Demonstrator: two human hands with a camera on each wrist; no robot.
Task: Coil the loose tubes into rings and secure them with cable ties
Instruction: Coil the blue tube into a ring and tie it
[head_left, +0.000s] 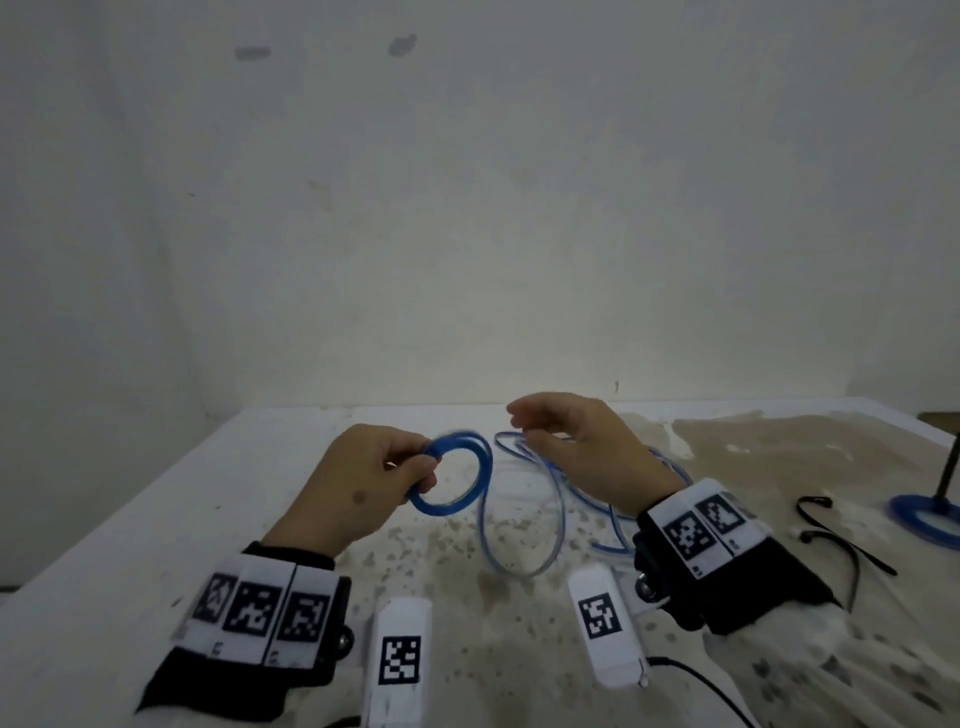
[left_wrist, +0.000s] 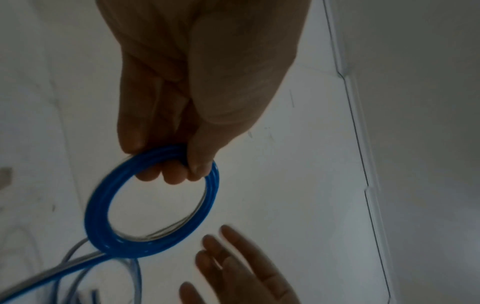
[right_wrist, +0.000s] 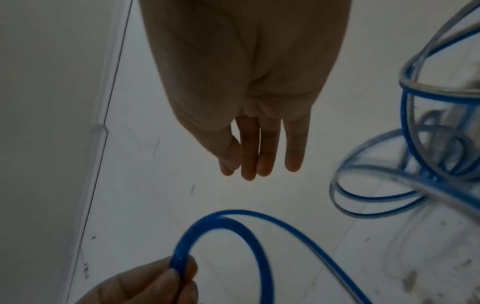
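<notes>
My left hand (head_left: 415, 470) pinches a blue tube coil (head_left: 480, 467) of several turns, held upright above the white table (head_left: 156, 519); thumb and fingers grip its top in the left wrist view (left_wrist: 187, 168), where the blue tube coil (left_wrist: 98, 216) hangs below them. The tube's loose tail (head_left: 524, 525) lies in wide loops on the table. My right hand (head_left: 524, 423) hovers just right of the coil with relaxed, nearly straight fingers (right_wrist: 249, 164) and holds nothing. The loose loops (right_wrist: 405, 144) lie to its right.
Two black cable ties (head_left: 831, 535) lie on the stained table at the right. Beyond them a blue ring (head_left: 914, 519) sits round a black upright rod (head_left: 948, 478). A pale wall rises close behind the table's far edge.
</notes>
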